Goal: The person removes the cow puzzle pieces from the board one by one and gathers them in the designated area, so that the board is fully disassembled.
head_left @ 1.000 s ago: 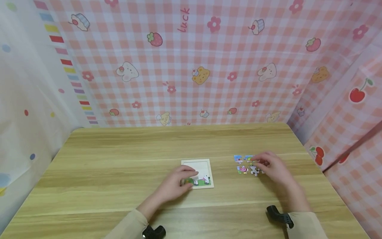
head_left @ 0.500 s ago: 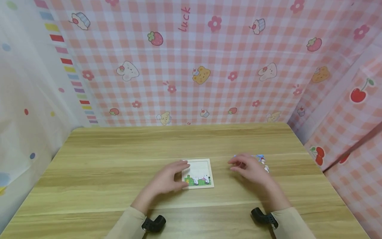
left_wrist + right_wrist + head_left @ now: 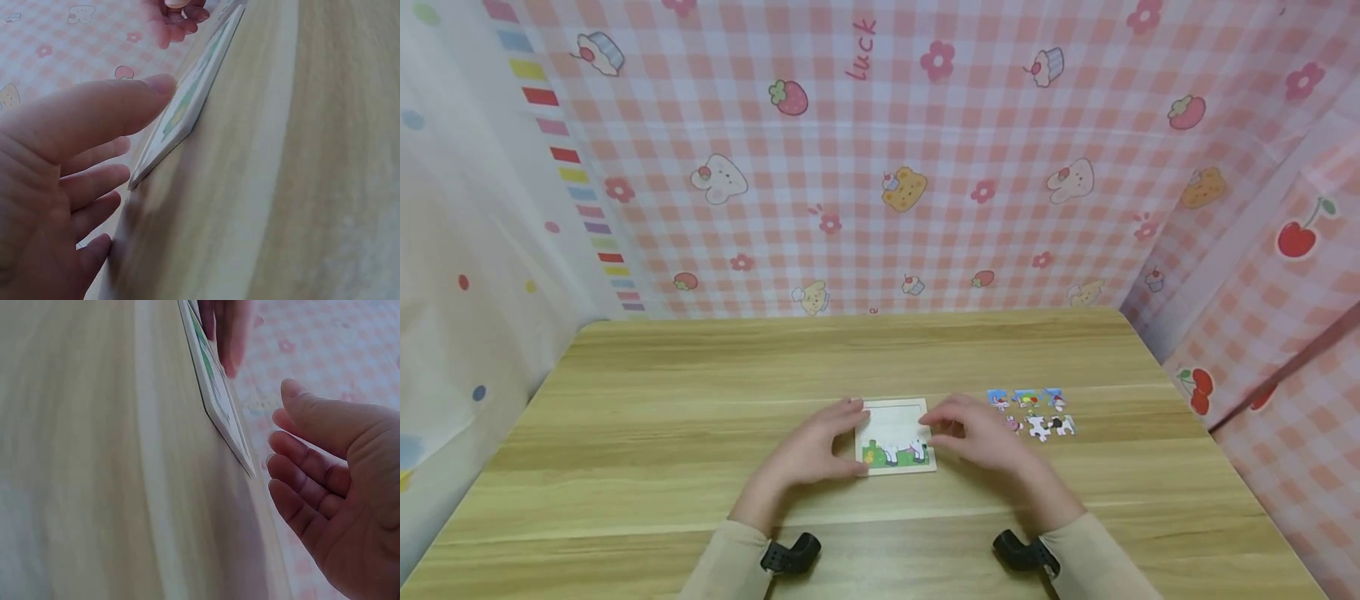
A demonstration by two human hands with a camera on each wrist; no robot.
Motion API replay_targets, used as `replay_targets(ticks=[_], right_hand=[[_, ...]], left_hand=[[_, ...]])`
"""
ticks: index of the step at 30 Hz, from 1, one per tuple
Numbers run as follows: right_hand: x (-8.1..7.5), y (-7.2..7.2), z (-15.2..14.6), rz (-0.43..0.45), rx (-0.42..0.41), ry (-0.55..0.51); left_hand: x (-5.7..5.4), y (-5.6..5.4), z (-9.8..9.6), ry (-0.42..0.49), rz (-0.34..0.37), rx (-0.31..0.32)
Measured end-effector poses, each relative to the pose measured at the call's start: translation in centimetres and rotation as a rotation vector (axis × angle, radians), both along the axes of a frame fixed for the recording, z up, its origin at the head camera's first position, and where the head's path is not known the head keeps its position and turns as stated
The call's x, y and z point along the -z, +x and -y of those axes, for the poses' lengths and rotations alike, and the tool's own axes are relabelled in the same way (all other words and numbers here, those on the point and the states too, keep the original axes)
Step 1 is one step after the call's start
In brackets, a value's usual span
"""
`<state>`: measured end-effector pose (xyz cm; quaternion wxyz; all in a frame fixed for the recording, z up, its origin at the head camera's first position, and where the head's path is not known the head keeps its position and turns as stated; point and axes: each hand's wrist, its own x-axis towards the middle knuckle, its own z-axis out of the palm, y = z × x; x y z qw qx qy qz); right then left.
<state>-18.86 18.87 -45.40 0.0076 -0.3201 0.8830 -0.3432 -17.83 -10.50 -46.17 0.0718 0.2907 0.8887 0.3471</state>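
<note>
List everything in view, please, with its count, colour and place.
puzzle frame: 1, off-white, on the table between the hands
picture strip: 1, mostly green and white, low in the frame
loose puzzle pieces: 6, multicoloured, right of the frame
table: 1, light wood, beneath
checked cloth: count unclear, pink and white, behind and right
dotted cloth: 1, white, left of the table
wrist cameras: 2, black, one per wrist
sleeves: 2, beige, one per arm
left hand: 1, bare, at the frame's left edge
right hand: 1, bare, at its right edge
</note>
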Motion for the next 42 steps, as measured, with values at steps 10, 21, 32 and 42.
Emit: replay_targets(ticks=[10,21,32,42], right_hand=[[-0.1,0.2,2.8,0.042,-0.052,0.054],[0.2,0.0,5.1,0.004,-0.122,0.059],[0.3,0.0,6.2,0.042,-0.123,0.081],[0.2,0.2,7.2,0.06,-0.096,0.112]], left_hand=[[0.6,0.0,0.1,-0.028,-0.031,0.014],[0.9,0.0,0.3,-0.037,-0.04,0.027],[0.9,0.0,0.4,-0.03,-0.02,0.031],[0.8,0.1,0.4,-0.016,-0.011,0.03]])
